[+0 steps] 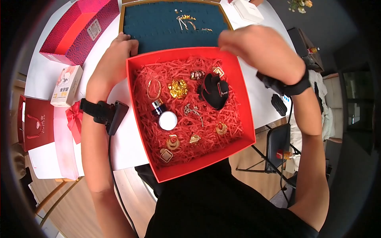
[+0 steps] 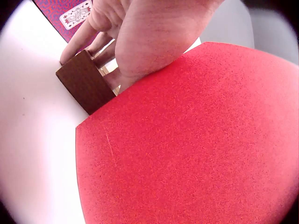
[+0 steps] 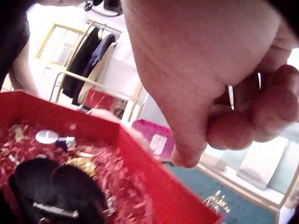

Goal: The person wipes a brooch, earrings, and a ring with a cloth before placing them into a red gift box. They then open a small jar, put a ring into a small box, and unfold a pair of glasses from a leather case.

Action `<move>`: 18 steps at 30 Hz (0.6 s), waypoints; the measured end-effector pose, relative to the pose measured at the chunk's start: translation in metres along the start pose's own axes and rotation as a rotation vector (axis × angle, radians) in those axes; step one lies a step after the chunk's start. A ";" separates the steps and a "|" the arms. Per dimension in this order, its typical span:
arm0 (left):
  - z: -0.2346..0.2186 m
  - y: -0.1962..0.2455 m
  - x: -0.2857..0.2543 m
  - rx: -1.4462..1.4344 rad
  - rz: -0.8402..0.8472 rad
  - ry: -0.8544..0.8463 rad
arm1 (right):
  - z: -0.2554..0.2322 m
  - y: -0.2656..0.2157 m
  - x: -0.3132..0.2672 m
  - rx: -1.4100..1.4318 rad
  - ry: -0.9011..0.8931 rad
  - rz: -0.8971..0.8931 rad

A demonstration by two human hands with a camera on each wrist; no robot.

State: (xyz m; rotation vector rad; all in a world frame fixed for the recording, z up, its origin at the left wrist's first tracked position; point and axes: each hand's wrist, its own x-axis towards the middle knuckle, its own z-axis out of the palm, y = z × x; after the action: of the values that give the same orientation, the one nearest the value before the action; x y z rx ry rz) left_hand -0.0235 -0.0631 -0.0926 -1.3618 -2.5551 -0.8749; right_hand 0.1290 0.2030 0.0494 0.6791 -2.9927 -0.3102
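Note:
A red square box [image 1: 248,119] lined with red shredded paper stands in front of the body. It holds gold earrings [image 1: 173,142], a gold bangle [image 1: 154,89], a crumpled gold ball [image 1: 177,89], a silver branch-like piece [image 1: 193,113], a blue-capped bottle [image 1: 158,107], a white round lid [image 1: 168,120] and a black jewelry stand [image 1: 214,91]. Behind it lies a green-lined jewelry tray [image 1: 151,27] with a wooden frame [image 2: 86,81]. My left hand [image 1: 115,53] grips the tray's left frame. My right hand [image 1: 264,49], blurred, hovers over the box's far right corner, fingers loosely bent, nothing visible in them.
Several small gold and silver pieces [image 1: 187,22] lie on the tray. To the left are a patterned red box [image 1: 81,33], a white carton [image 1: 67,85], a red gift bag [image 1: 37,123] and a ribbon bow [image 1: 75,121]. A white box [image 1: 247,11] stands far right.

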 end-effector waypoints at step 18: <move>-0.003 0.004 0.003 0.045 -0.081 -0.068 | 0.150 0.065 -0.034 1.001 0.189 0.361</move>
State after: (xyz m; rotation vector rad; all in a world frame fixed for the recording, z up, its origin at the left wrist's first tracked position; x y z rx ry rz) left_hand -0.0220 -0.0609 -0.0871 -1.3064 -2.6808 -0.7910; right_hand 0.1176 0.3023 -0.0846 0.1380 -2.8309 1.2399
